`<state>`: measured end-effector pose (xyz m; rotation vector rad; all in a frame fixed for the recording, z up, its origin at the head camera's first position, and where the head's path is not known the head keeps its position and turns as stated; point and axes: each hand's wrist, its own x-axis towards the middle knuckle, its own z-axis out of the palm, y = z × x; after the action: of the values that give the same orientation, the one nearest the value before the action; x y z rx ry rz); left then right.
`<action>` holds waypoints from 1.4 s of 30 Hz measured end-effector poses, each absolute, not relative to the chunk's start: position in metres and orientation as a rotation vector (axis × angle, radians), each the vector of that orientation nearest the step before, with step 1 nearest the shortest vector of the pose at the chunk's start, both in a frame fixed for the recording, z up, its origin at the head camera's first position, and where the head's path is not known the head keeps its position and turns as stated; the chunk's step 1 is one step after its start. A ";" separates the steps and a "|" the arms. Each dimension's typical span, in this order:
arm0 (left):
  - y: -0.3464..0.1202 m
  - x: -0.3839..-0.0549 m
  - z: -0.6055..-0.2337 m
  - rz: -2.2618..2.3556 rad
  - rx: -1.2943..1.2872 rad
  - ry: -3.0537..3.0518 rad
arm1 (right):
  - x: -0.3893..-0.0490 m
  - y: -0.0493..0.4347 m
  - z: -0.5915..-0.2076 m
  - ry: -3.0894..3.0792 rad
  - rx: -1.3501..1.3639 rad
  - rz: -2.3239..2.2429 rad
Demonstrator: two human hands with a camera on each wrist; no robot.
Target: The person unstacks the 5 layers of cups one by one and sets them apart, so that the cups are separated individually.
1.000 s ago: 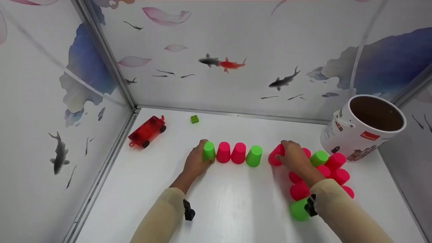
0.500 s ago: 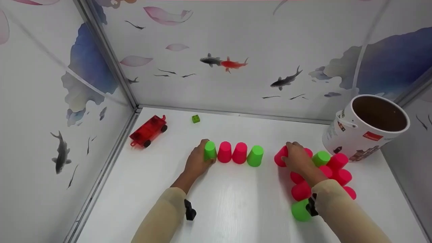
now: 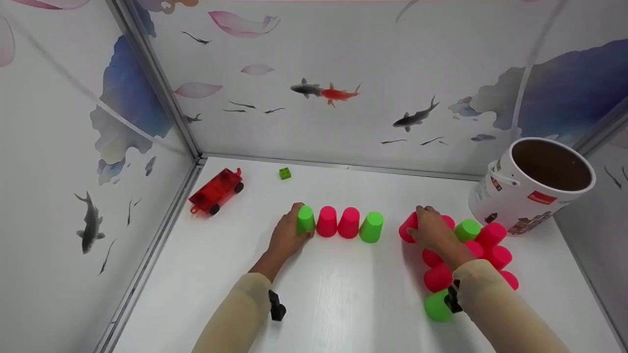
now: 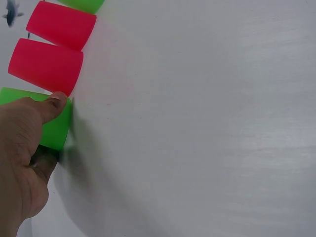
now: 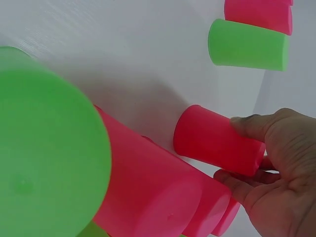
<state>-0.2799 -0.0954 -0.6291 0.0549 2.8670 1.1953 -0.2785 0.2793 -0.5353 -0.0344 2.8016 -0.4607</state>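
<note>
An upside-down green cup [image 3: 305, 219] stands at the left end of a short row. My left hand [image 3: 284, 236] grips it, thumb on the near side in the left wrist view. Beside it come two pink cups, one [image 3: 327, 221] and another [image 3: 349, 223], then a second green cup [image 3: 371, 227]. Across a gap to the right, my right hand [image 3: 434, 233] holds a pink cup [image 5: 212, 138] between thumb and fingers, at the edge of a cluster of cups. The hand and forearm hide part of that cluster in the head view.
Several pink cups [image 3: 496, 257] and a few green ones, including a near green cup [image 3: 436, 306], crowd around the right forearm. A white bucket [image 3: 500, 196] stands behind them. A red toy wagon [image 3: 217, 191] and a small green block [image 3: 285, 173] lie toward the back left.
Over the first half second my right hand shifted slightly right with its pink cup, widening the gap to the row. Since then both hands look still; the left keeps its green cup.
</note>
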 end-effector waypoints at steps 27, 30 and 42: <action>-0.095 -0.277 -0.626 1.224 0.052 2.865 | -0.267 0.204 -0.568 2.871 -0.119 -0.943; -0.094 -0.278 -0.626 1.212 0.053 2.863 | -0.266 0.200 -0.574 2.847 -0.065 -1.014; -0.096 -0.279 -0.630 1.203 0.101 2.902 | -0.250 0.216 -0.565 2.850 -0.117 -0.937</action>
<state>-0.2787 -0.0957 -0.6296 0.1005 2.9020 1.2032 -0.2502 0.2161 -0.5646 -0.1166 2.8504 -0.9369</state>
